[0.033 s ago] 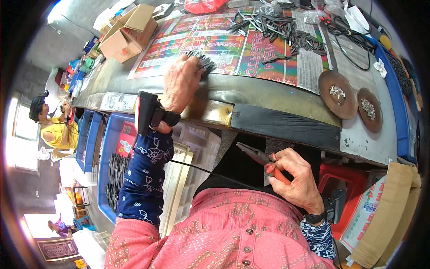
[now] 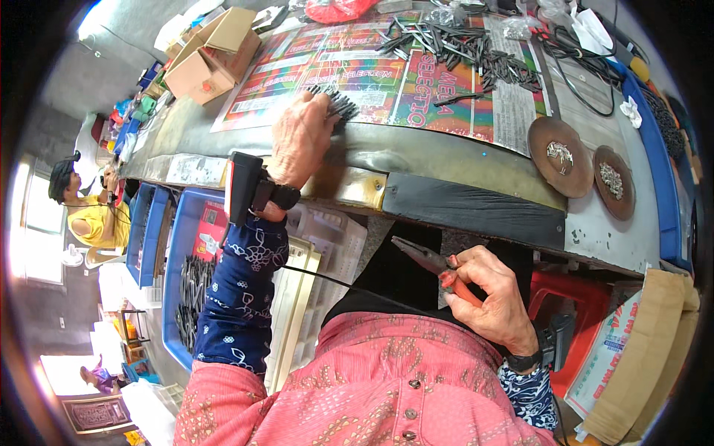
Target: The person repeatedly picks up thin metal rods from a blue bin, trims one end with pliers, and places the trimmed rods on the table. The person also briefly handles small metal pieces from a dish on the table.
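My left hand [image 2: 301, 141] is closed round a bundle of thin black sticks [image 2: 338, 102], held above the near part of the worktable; their ends stick out past the fingers. In front of my lap, below the table edge, my right hand [image 2: 487, 293] grips pliers [image 2: 424, 256] with orange-red handles. The jaws point up and left, and nothing shows between them. Farther back, a loose pile of black stick-like pieces [image 2: 461, 52] lies on the colourful printed sheet [image 2: 364, 74]. Two round brown dishes stand at the right: the larger dish [image 2: 547, 175] and the smaller dish [image 2: 621, 204] hold small silvery parts.
An opened cardboard box [image 2: 212, 59] stands on the table's far left. Black cables [image 2: 573, 74] lie at the back right beside a long blue tray [image 2: 666, 171]. Below the table at left, a blue bin [image 2: 175, 297] holds black pieces. A person in yellow [image 2: 100, 215] sits beyond.
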{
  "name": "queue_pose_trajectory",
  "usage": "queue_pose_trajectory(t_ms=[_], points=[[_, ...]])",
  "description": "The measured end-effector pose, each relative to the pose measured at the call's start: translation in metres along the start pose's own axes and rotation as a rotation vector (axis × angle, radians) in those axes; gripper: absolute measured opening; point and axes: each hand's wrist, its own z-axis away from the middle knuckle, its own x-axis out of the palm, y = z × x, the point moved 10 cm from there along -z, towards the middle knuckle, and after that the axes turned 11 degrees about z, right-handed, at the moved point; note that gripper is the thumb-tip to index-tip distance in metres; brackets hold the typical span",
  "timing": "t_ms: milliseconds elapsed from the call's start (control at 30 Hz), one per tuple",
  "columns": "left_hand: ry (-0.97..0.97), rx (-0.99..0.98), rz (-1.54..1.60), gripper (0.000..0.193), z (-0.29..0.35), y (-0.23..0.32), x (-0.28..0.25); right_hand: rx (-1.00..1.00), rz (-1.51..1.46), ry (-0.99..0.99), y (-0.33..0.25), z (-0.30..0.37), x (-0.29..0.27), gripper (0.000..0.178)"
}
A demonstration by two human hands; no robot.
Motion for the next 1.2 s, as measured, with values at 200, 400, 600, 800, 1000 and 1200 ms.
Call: queue_pose_trajectory(t_ms=[200, 400, 600, 800, 1000, 1200], points=[[-0.036, 0.0, 0.095, 0.019, 0.004, 0.008, 0.006, -0.032, 0.009, 0.009, -0.001, 0.0, 0.0, 0.019], [-0.042, -0.013, 0.164, 0.017, 0.011, 0.02, 0.005, -0.017, 0.014, 0.004, -0.006, 0.002, -0.001, 0.019], [0.081, -0.118, 0.31, 0.012, 0.023, 0.036, -0.026, -0.053, 0.098, 0.106, -0.024, 0.004, -0.014, 0.02], [-0.049, -0.512, 1.166, 0.011, 0.071, 0.058, -0.027, -0.178, 0.455, 0.291, -0.054, 0.005, -0.029, 0.025], [-0.121, -0.655, 1.702, 0.013, 0.105, 0.09, -0.015, -0.276, 0.646, 0.361, -0.082, 0.009, -0.03, 0.025], [-0.196, -0.771, 1.884, 0.011, 0.125, 0.098, -0.01, -0.316, 0.712, 0.354, -0.09, 0.01, -0.025, 0.027]])
